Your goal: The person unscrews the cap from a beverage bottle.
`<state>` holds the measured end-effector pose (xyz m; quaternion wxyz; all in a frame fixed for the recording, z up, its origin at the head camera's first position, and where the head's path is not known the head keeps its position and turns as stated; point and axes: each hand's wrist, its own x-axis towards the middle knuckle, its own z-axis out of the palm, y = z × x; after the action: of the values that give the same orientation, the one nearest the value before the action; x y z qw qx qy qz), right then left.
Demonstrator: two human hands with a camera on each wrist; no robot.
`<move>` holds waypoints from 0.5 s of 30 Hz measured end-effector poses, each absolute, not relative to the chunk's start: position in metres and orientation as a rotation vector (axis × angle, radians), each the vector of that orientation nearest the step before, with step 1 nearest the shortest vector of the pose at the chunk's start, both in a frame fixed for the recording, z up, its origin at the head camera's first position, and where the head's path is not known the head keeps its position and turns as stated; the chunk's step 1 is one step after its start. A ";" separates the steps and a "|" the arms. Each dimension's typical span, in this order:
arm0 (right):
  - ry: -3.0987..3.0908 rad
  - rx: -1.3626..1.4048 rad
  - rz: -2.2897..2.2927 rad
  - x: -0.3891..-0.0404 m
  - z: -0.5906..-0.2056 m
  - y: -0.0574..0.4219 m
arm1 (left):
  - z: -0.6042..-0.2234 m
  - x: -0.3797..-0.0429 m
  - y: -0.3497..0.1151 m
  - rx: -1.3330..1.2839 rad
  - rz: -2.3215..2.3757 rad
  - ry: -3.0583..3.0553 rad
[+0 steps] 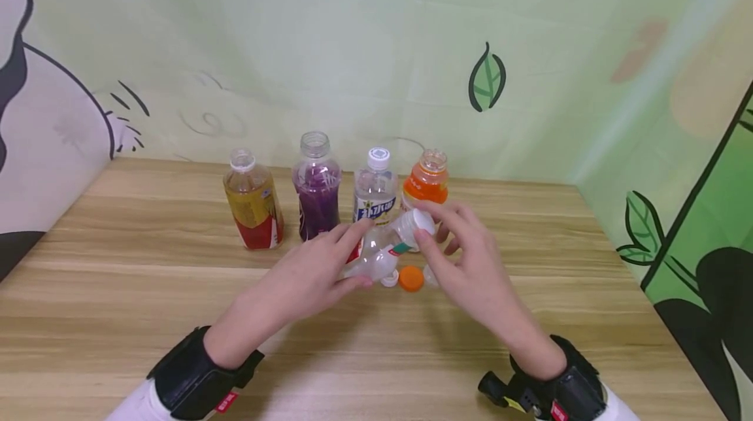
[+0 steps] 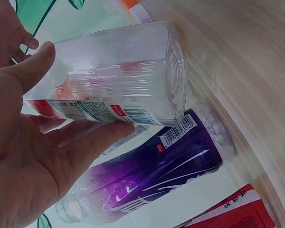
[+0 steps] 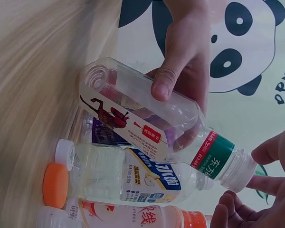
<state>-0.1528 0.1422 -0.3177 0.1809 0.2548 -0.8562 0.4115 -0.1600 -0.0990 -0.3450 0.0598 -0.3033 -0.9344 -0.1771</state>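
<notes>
My left hand (image 1: 308,270) grips an empty clear plastic bottle (image 1: 379,251) round its body and holds it tilted above the table, its neck up and to the right. Red and green label strips show on its side. At the neck is a white cap (image 1: 423,220), which my right hand (image 1: 470,264) pinches between thumb and fingers. Seen from the right wrist, the cap (image 3: 241,171) sits on the mouth with thumb and forefinger at its edge. Below the bottle lie a white cap (image 1: 389,278), an orange cap (image 1: 411,279) and a pale cap (image 1: 430,276), partly behind my right hand.
Along the back stand a yellow-and-red bottle (image 1: 253,208), a purple bottle (image 1: 317,195), a clear bottle with a white cap (image 1: 375,189) and an orange-topped bottle (image 1: 427,182) with an open mouth. Behind the wooden table (image 1: 147,264) hangs a printed green backdrop (image 1: 294,48).
</notes>
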 end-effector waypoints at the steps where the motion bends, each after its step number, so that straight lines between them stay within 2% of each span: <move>1: -2.418 0.720 1.163 -0.153 -0.318 0.142 | -0.345 -0.160 -0.099 -0.916 -0.536 -2.832; 15: -2.374 0.738 1.170 -0.154 -0.319 0.141 | -0.344 -0.159 -0.099 -0.896 -0.538 -2.849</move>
<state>-0.1539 0.1406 -0.3191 0.1958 0.2635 -0.8473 0.4175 -0.1593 -0.0993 -0.3442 0.0537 -0.2947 -0.9375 -0.1770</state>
